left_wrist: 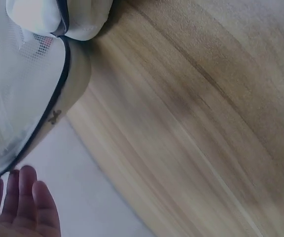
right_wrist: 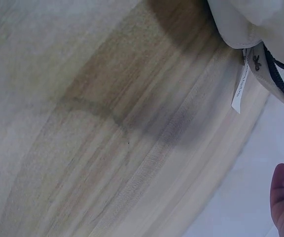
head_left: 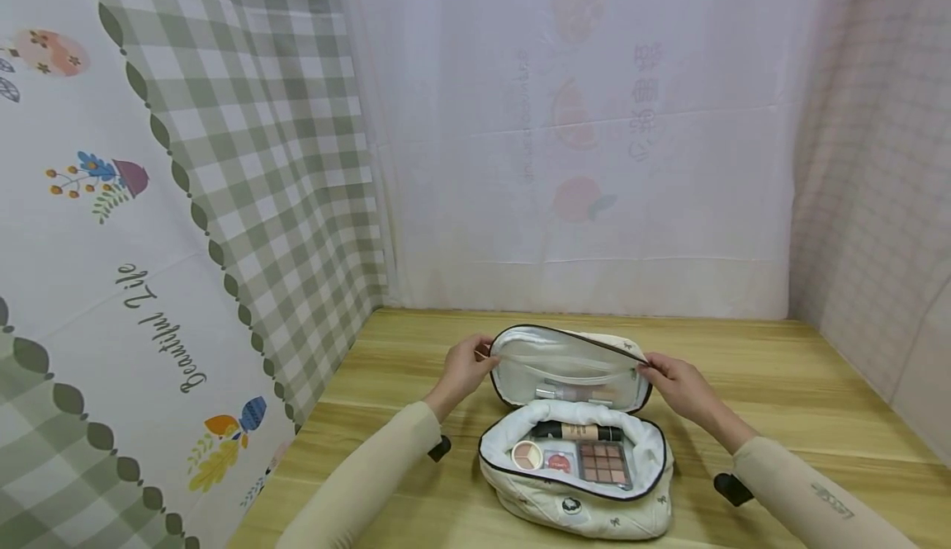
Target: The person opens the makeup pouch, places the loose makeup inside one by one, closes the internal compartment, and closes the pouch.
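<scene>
A cream quilted makeup bag with dark piping stands unzipped on the table, its lid raised at the back. My left hand pinches the lid's left edge, thumb inside and fingers behind. At the lid's right corner, my right hand pinches the rim; the right wrist view shows only part of that hand. Inside the bag lie an eyeshadow palette, a round three-colour compact, a small square case with red and a black-and-beige tube. Slim tubes show in the lid's clear pocket.
The wood-grain table runs back to a white curtain. A green checked cloth hangs along the left, and a pale curtain on the right. A white tag hangs at the bag's side.
</scene>
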The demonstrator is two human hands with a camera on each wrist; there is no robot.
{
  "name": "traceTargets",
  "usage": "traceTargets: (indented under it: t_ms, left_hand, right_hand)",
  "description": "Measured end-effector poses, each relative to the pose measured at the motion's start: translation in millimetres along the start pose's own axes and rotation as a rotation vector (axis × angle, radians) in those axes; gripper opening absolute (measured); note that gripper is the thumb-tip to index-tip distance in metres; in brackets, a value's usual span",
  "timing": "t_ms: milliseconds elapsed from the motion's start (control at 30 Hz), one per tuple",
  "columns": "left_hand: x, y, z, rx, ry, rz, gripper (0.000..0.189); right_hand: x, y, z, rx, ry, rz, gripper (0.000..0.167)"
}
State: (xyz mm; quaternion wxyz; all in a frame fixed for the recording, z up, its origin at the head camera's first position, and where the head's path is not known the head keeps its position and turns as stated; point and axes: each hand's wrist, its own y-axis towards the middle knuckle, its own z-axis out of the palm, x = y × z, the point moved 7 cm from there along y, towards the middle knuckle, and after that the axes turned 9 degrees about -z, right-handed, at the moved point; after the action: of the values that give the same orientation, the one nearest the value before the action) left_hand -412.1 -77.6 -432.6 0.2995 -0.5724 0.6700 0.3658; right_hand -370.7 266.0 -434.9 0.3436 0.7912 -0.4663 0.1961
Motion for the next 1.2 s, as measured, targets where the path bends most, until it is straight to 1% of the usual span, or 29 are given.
traceTargets:
  t_ms: [67, 100, 167, 233, 267, 333, 433, 567, 700, 767, 833, 933, 1000, 1067, 1200]
  left_hand:
    - [-2.0, -1.4, -1.5, -0.035, 0.007, -0.008, 0.031]
    - [-4.7, -2.9, -2.6, -0.058, 0.012, 0.0, 0.033]
    - [-14.2, -7.6, -4.0, -0.1, 0.018, 0.038, 0.032]
    - [-27.4, -14.1, -1.7, -0.118, 0.018, 0.089, 0.03]
    - [-35.1, -18.0, 1.2, -0.114, 0.01, 0.11, 0.028]
    - [-50.2, -25.4, 10.1, -0.088, -0.007, 0.148, 0.026]
    - [-69.5, -34.9, 28.8, -0.018, -0.025, 0.174, 0.025]
    - [-87.0, -42.7, 55.3, 0.089, -0.039, 0.152, 0.026]
    - [-101.1, -45.5, 79.5, 0.182, -0.039, 0.106, 0.025]
    - [-107.5, -45.6, 91.0, 0.223, -0.037, 0.092, 0.024]
    - [-113.3, -45.0, 102.9, 0.268, -0.026, 0.082, 0.023]
    - [-121.2, -43.1, 120.3, 0.322, 0.034, 0.08, 0.023]
    - [-125.0, -41.3, 130.4, 0.344, 0.083, 0.078, 0.023]
    - [-127.3, -39.1, 138.0, 0.35, 0.118, 0.068, 0.024]
    - [-126.5, -34.5, 147.7, 0.346, 0.101, 0.009, 0.022]
  right_hand:
    - [-0.6, -0.1, 0.1, 0.001, 0.002, -0.003, 0.024]
    - [-0.8, 0.0, 0.0, 0.0, 0.004, -0.005, 0.025]
    - [-1.3, 0.3, -0.2, 0.0, 0.007, -0.008, 0.024]
    - [-1.7, 0.4, -0.9, -0.005, 0.009, -0.015, 0.023]
    - [-2.0, 0.4, -1.4, -0.008, 0.014, -0.016, 0.023]
    - [-3.0, 0.2, -2.1, -0.01, 0.02, -0.012, 0.022]
    - [-3.8, -0.6, -2.9, -0.015, 0.032, -0.006, 0.021]
    - [-3.8, -0.7, -2.3, -0.007, 0.032, -0.005, 0.021]
    - [-4.7, 0.6, -0.4, 0.005, 0.041, 0.001, 0.023]
    - [-4.8, 1.5, 0.3, 0.007, 0.045, -0.005, 0.025]
    - [-4.7, 2.4, 0.6, 0.003, 0.054, -0.007, 0.026]
    - [-4.1, 3.1, 0.3, -0.003, 0.06, -0.016, 0.027]
    - [-4.2, 3.3, 0.3, -0.004, 0.071, -0.012, 0.026]
    - [-4.0, 3.5, 0.7, 0.004, 0.085, -0.007, 0.027]
    - [-2.6, 4.5, 1.3, 0.014, 0.104, -0.01, 0.029]
